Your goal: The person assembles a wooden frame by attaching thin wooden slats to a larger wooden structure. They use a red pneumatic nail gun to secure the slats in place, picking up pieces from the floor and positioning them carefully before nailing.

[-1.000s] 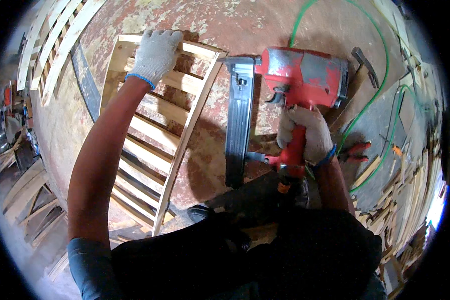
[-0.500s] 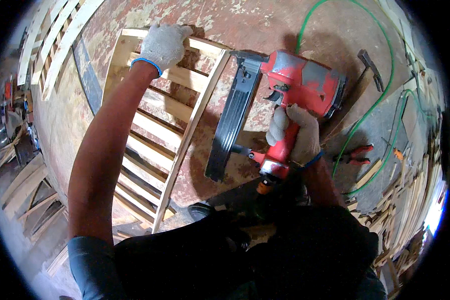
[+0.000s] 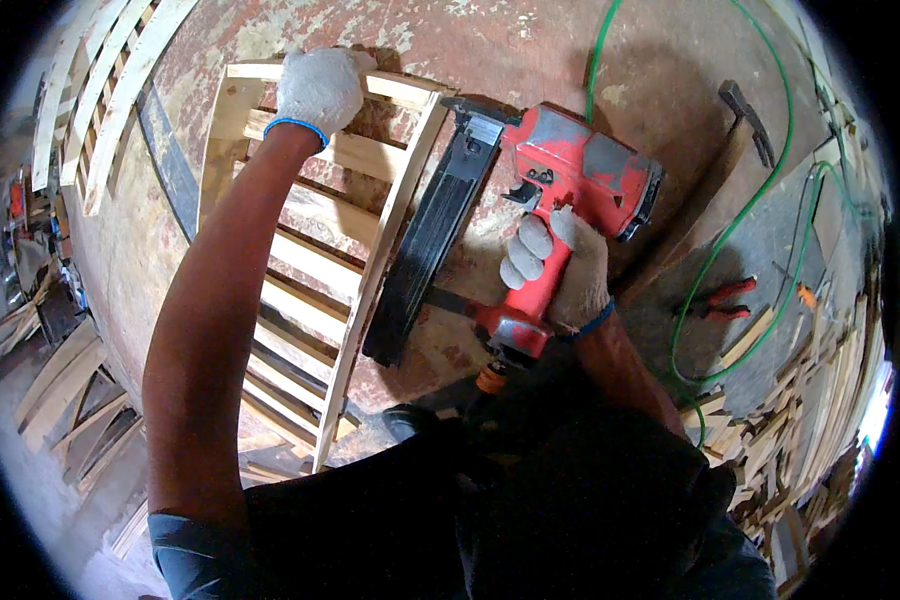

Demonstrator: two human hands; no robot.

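Note:
A curved, ladder-like wooden slatted frame [image 3: 315,262] lies on the floor in front of me. My left hand [image 3: 318,88], in a pale glove with a blue cuff, is closed over the top slat; its fingertips are mostly hidden. To the right, my gloved right hand [image 3: 580,275] wraps around the handle of a red and grey pneumatic nail gun [image 3: 575,165]. The gun's dark nose meets or nearly meets the frame's top right corner. Its long black magazine slants down beside the frame's right rail.
A green air hose [image 3: 789,110] loops across the right side. A hammer [image 3: 748,120] and red-handled pliers [image 3: 727,300] lie there. Wood strips [image 3: 820,400] are heaped at the lower right. Another slatted piece [image 3: 120,95] stands at upper left, and curved wood offcuts [image 3: 60,375] lie lower left.
The nail gun and my right hand have shifted left, bringing the magazine closer to the frame's right rail. My left hand keeps its hold on the top slat.

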